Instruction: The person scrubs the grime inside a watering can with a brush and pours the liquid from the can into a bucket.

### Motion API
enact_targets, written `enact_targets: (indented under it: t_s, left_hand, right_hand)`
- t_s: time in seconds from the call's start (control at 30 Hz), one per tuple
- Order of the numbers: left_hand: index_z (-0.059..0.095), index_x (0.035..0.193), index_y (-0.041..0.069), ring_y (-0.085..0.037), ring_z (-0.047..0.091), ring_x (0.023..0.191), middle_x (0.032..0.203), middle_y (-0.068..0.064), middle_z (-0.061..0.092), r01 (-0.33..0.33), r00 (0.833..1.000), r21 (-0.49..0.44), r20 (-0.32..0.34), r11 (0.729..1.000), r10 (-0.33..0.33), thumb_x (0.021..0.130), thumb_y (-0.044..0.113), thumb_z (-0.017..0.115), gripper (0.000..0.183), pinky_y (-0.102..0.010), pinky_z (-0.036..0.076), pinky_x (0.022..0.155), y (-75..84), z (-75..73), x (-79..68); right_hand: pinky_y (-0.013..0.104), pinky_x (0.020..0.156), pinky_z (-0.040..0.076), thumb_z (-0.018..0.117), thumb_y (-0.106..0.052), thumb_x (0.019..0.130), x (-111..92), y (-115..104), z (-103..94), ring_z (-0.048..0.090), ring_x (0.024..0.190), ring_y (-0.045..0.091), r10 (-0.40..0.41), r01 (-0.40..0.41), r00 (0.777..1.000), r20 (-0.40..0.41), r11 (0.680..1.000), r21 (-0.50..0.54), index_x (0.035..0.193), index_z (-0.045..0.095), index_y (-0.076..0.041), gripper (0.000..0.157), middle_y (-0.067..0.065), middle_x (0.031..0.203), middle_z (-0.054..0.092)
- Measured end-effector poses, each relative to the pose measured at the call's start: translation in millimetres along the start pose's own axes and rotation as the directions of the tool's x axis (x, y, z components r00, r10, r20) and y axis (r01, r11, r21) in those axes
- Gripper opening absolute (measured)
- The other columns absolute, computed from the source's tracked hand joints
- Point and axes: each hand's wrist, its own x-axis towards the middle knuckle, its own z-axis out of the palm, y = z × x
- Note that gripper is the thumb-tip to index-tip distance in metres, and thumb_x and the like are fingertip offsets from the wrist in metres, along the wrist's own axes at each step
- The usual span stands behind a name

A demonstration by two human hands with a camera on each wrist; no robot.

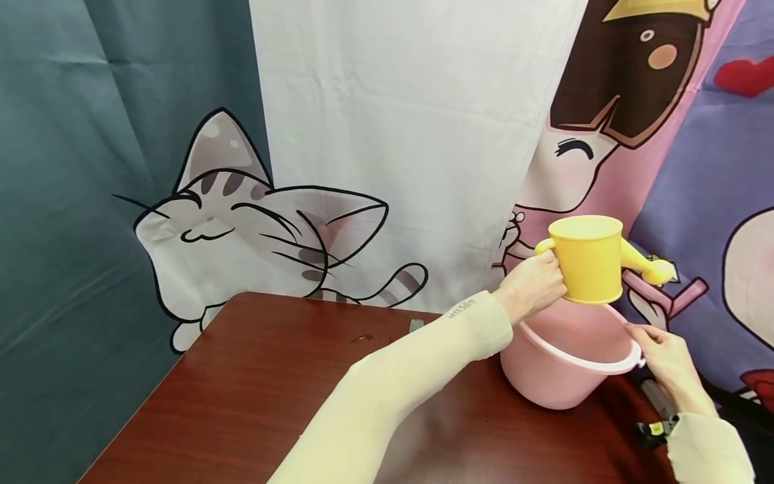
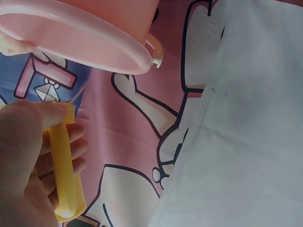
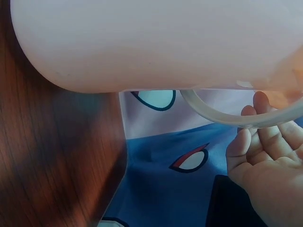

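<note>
A yellow watering can (image 1: pixel 588 262) is held up over the pink bucket (image 1: pixel 544 376). My left hand (image 1: pixel 535 284) grips its handle, fingers wrapped round it in the left wrist view, where the yellow handle (image 2: pixel 62 165) shows. The can's spout (image 1: pixel 643 265) points right, away from that hand. On the bucket's right side, my right hand (image 1: pixel 668 363) holds the rim. From the right wrist view, the fingers (image 3: pixel 272 135) lie behind the bucket's pale curved handle (image 3: pixel 222 116). Inside the bucket, only the upper wall is visible; its bottom is hidden.
The bucket stands toward the right side of a dark red-brown table (image 1: pixel 242 383). A small grey bristled thing (image 1: pixel 416 325) lies partly behind my left arm. A wet-looking spot (image 1: pixel 363 338) marks the table. Printed curtains (image 1: pixel 393 134) hang behind; a black strap-like object (image 1: pixel 656 430) is at right.
</note>
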Motion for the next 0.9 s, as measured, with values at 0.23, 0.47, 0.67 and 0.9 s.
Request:
enact_targets:
  t_s: [0.23, 0.47, 0.67, 0.9]
  left_hand:
    - [0.062, 0.094, 0.032, -0.014, 0.037, 0.080, 0.093, 0.013, 0.059, -0.002, 1.000, 0.008, -0.002, 1.000, 0.002, 0.092, 0.008, 0.033, 0.037, -0.031, 0.024, 0.081, 3.5, 5.1, -1.3]
    - [0.061, 0.095, 0.035, -0.011, 0.042, 0.084, 0.098, 0.015, 0.059, -0.052, 0.999, 0.045, -0.006, 0.998, 0.052, 0.093, 0.013, 0.032, 0.036, -0.029, 0.024, 0.081, 6.1, 5.9, -0.2]
    - [0.060, 0.095, 0.035, -0.011, 0.043, 0.086, 0.096, 0.015, 0.058, -0.071, 0.997, 0.048, -0.006, 0.996, 0.071, 0.093, 0.012, 0.032, 0.036, -0.029, 0.024, 0.081, 9.1, 5.6, -0.1]
    - [0.060, 0.097, 0.036, -0.011, 0.042, 0.085, 0.098, 0.016, 0.059, -0.071, 0.997, 0.059, -0.027, 0.996, 0.072, 0.092, 0.008, 0.031, 0.041, -0.029, 0.024, 0.082, 13.5, 7.6, -1.6]
  right_hand:
    - [0.016, 0.056, 0.040, 0.050, -0.042, 0.087, -1.7, 2.1, 0.9, 0.047, 0.071, -0.005, 0.022, -0.022, 1.000, 0.008, 1.000, -0.005, 0.114, 0.051, 0.007, 0.056, -0.019, 0.081, 0.055]
    - [0.014, 0.058, 0.038, 0.050, -0.043, 0.086, -1.4, 3.2, 0.1, 0.043, 0.075, -0.010, 0.023, -0.023, 1.000, -0.003, 0.999, -0.032, 0.114, 0.053, 0.004, 0.055, -0.023, 0.085, 0.052]
    - [0.011, 0.058, 0.035, 0.049, -0.043, 0.087, -0.8, 4.6, 1.3, 0.039, 0.079, -0.011, 0.010, -0.010, 1.000, 0.001, 0.998, -0.068, 0.117, 0.051, 0.005, 0.057, -0.025, 0.090, 0.050]
    - [0.011, 0.058, 0.035, 0.050, -0.041, 0.087, -0.4, 2.2, 1.5, 0.039, 0.079, -0.011, -0.001, 0.001, 1.000, -0.002, 0.999, -0.037, 0.117, 0.052, 0.005, 0.055, -0.027, 0.089, 0.049]
